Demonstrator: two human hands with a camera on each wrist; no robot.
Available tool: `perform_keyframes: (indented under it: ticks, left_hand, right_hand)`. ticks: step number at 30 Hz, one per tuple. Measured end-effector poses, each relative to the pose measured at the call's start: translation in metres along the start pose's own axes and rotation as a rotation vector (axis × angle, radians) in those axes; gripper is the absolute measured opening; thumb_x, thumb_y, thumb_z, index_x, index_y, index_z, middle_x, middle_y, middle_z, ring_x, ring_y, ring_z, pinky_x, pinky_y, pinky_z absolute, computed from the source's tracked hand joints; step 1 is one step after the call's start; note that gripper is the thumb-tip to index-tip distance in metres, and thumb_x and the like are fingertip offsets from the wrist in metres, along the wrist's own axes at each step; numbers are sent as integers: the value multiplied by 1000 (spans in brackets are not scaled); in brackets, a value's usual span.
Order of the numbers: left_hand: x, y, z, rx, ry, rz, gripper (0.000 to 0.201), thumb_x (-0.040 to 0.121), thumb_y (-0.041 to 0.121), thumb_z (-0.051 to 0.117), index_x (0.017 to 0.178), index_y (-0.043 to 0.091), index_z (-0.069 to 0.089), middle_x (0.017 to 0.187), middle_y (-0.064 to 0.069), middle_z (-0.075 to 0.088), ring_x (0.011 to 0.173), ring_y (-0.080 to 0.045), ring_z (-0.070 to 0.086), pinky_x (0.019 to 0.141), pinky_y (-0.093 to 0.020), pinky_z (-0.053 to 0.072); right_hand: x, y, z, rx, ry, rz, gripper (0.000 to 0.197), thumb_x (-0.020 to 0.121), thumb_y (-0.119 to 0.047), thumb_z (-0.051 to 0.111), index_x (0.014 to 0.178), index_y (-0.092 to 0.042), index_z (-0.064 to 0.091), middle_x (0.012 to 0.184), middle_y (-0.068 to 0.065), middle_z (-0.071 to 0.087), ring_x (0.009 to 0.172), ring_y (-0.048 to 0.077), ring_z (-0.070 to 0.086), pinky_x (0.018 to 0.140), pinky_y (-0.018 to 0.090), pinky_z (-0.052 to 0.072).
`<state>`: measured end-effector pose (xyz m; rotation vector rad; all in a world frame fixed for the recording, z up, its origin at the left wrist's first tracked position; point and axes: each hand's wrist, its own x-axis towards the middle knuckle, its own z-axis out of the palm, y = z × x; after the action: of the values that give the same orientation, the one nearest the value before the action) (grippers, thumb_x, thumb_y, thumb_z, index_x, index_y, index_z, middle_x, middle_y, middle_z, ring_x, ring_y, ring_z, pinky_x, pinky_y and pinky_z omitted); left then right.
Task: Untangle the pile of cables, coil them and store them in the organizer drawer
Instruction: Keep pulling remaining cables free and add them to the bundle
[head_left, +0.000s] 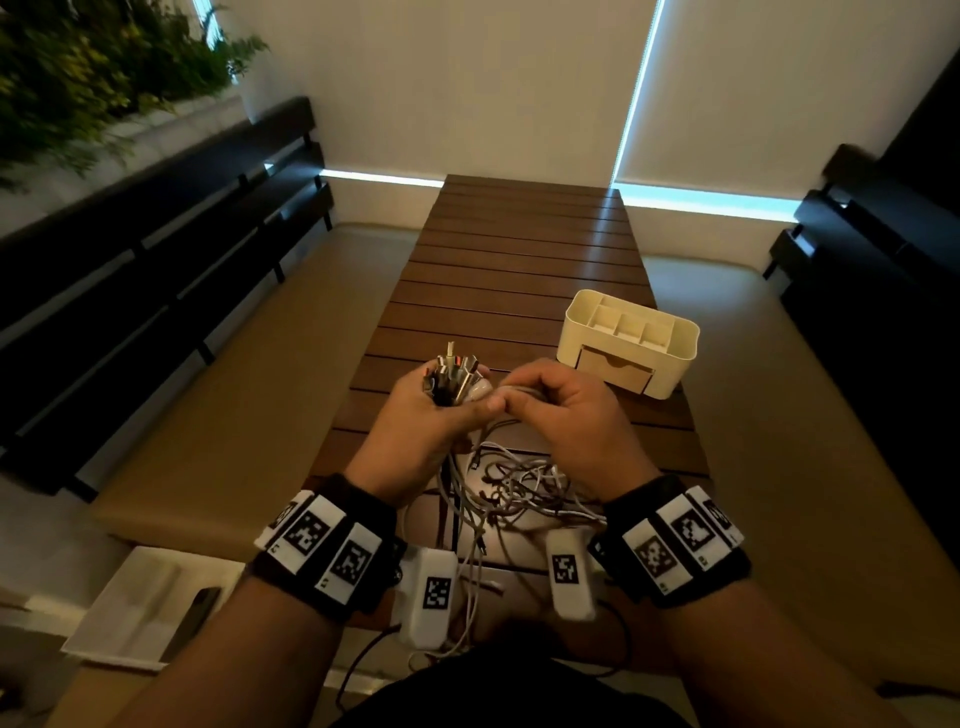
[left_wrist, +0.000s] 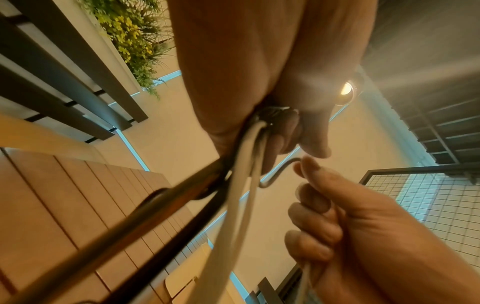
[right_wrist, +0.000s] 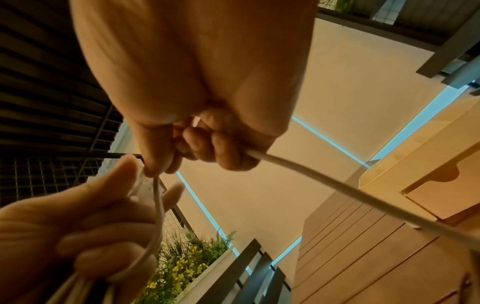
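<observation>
My left hand (head_left: 436, 410) grips a bundle of cable ends (head_left: 453, 371), their metal plugs sticking up out of the fist. My right hand (head_left: 550, 400), just to its right, pinches a white cable (right_wrist: 324, 190) that runs from its curled fingers down toward the table. Below both hands the tangled pile of white and grey cables (head_left: 519, 488) lies on the near end of the wooden slatted table (head_left: 519, 270). In the left wrist view white and dark cables (left_wrist: 244, 164) hang from my left fist. The cream organizer (head_left: 631, 343) stands to the right, its drawer (head_left: 613, 369) closed.
Beige cushioned benches (head_left: 234, 415) run along both sides of the table, with dark slatted backrests (head_left: 156, 249). A white tray holding a dark phone-like object (head_left: 192, 618) lies at lower left. Plants (head_left: 93, 73) stand at far left. Some cables trail off the table's near edge.
</observation>
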<state>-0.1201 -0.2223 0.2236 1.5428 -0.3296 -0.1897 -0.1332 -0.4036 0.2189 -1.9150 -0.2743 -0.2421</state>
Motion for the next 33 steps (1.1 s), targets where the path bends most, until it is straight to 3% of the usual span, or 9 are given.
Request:
perform_keyframes:
  ticks: [6, 9, 14, 17, 20, 23, 26, 29, 33]
  left_hand:
    - [-1, -3, -9, -41, 91, 9, 35, 91, 34, 61, 111, 5, 63, 65, 6, 58, 55, -11, 48, 60, -34, 49]
    - [0, -4, -10, 17, 99, 11, 27, 94, 26, 64, 113, 7, 63, 73, 2, 66, 57, -11, 51, 60, -37, 53]
    - [4, -3, -13, 81, -2, -65, 21, 94, 8, 65, 113, 1, 60, 86, -8, 73, 62, -5, 62, 54, -22, 49]
    - [4, 3, -23, -3, 120, -33, 15, 95, 4, 62, 110, 6, 60, 80, -5, 72, 59, -4, 61, 53, -21, 46]
    - [7, 11, -47, -190, 259, -27, 17, 94, 3, 61, 110, 6, 59, 80, -6, 70, 53, -5, 53, 51, -23, 41]
    - [7, 15, -59, -30, 175, -39, 33, 85, 13, 70, 114, 2, 61, 86, -10, 74, 51, -6, 52, 51, -25, 42]
    - [8, 5, -56, 50, 253, -62, 28, 88, 5, 70, 115, 5, 63, 90, -2, 78, 67, -11, 65, 53, -27, 46]
    - [8, -1, -54, 45, 382, -29, 27, 86, 0, 72, 107, 13, 62, 102, 1, 78, 81, -23, 66, 54, -26, 48]
    - [9, 2, -34, 163, 252, 12, 25, 86, 4, 74, 104, 18, 63, 104, 6, 77, 96, -12, 72, 74, -29, 55]
  right_hand:
    - [3, 3, 1, -6, 23, 49, 6, 91, -21, 71, 91, -25, 76, 86, -9, 71, 84, 10, 64, 82, 37, 55]
    - [7, 2, 5, -60, -14, 62, 8, 94, -23, 67, 93, -25, 75, 86, -6, 70, 83, 12, 62, 80, 37, 53]
    - [13, 1, 8, -53, -47, 43, 8, 94, -23, 66, 92, -21, 74, 85, -5, 70, 83, 9, 64, 76, 27, 54]
    - [11, 11, 2, -97, -58, 109, 13, 95, -31, 65, 88, -23, 72, 74, 2, 62, 65, 7, 54, 61, 22, 46]
    - [5, 30, -13, -100, -6, 250, 19, 97, -36, 60, 86, -24, 69, 67, -6, 55, 60, 6, 48, 61, 29, 44]
    - [6, 34, -28, -78, 106, 275, 17, 97, -33, 61, 85, -26, 71, 78, -3, 64, 73, 11, 57, 71, 33, 48]
    - [16, 27, -40, -168, 124, 227, 12, 94, -30, 67, 85, -25, 74, 87, -1, 69, 87, 16, 62, 78, 33, 50]
    - [22, 27, -52, -346, 60, 244, 8, 90, -31, 70, 86, -27, 75, 92, -4, 68, 90, 11, 61, 80, 32, 51]
    - [17, 17, -31, -404, -174, 172, 9, 91, -33, 68, 88, -26, 74, 86, -13, 65, 83, 1, 59, 73, 21, 47]
